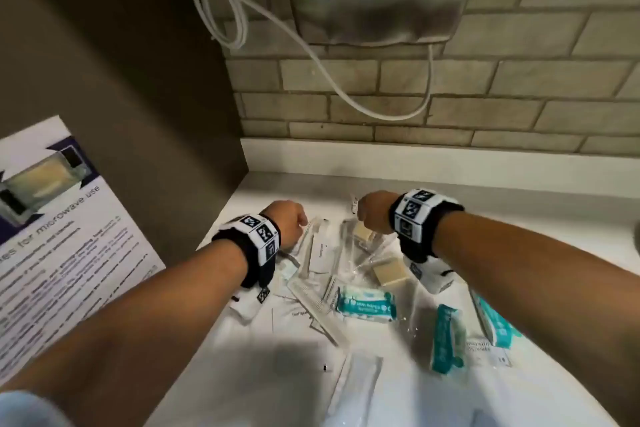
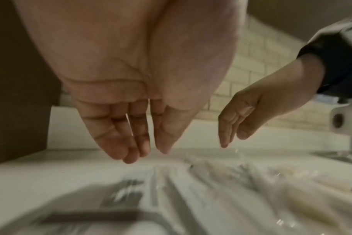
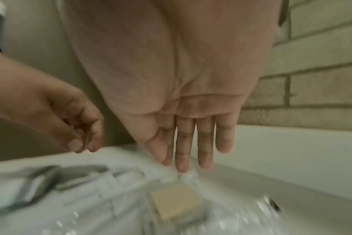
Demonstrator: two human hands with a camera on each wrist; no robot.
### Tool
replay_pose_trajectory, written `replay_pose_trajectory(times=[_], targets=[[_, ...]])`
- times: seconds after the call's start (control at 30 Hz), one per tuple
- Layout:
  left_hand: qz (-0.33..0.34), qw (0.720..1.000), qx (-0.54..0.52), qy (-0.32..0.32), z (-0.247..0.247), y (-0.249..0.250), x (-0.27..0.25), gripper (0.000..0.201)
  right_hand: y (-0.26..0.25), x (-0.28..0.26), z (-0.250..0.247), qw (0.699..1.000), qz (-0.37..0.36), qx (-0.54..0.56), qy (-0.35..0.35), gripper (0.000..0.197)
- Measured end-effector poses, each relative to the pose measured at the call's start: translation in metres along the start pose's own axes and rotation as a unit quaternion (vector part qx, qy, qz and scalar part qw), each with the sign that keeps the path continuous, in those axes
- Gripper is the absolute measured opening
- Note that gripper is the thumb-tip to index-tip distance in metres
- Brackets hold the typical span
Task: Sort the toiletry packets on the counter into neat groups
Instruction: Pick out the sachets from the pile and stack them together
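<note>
Head view: I see both hands above a heap of clear and teal toiletry packets [image 1: 349,288] on the white surface [image 1: 519,253].
Left hand [image 2: 131,103]: fingers relaxed, empty.
Right hand [image 3: 181,111]: fingers straight, together, empty.

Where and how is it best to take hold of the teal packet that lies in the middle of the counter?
Probably pinch the teal packet across its two long edges, coming straight down from above. It lies flat on the counter, long side across the view, with bare counter on its near side. The clear soap packet lies close behind it, so the right hand, open now, seems better placed.
</note>
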State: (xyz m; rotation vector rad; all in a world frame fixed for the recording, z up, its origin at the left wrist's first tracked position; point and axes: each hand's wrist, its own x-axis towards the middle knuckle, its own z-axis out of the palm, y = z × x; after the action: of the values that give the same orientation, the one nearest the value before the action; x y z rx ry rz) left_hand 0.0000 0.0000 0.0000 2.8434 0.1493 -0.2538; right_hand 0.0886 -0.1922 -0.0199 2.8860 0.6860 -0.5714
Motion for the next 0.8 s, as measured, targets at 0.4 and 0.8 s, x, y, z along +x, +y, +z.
replay_pose_trajectory(times=[0.4,0.8], targets=[[-0.134,0.986,-0.019,-0.098,0.018,-0.006,0.034,0.047,0.02,0.034,0.029,0.996,0.059,0.069,0.025,0.067],[-0.019,0.973,-0.213,0.086,-0.003,-0.01,-0.014,0.019,0.015,-0.009,0.012,0.979,0.119,0.113,0.121,0.074]])
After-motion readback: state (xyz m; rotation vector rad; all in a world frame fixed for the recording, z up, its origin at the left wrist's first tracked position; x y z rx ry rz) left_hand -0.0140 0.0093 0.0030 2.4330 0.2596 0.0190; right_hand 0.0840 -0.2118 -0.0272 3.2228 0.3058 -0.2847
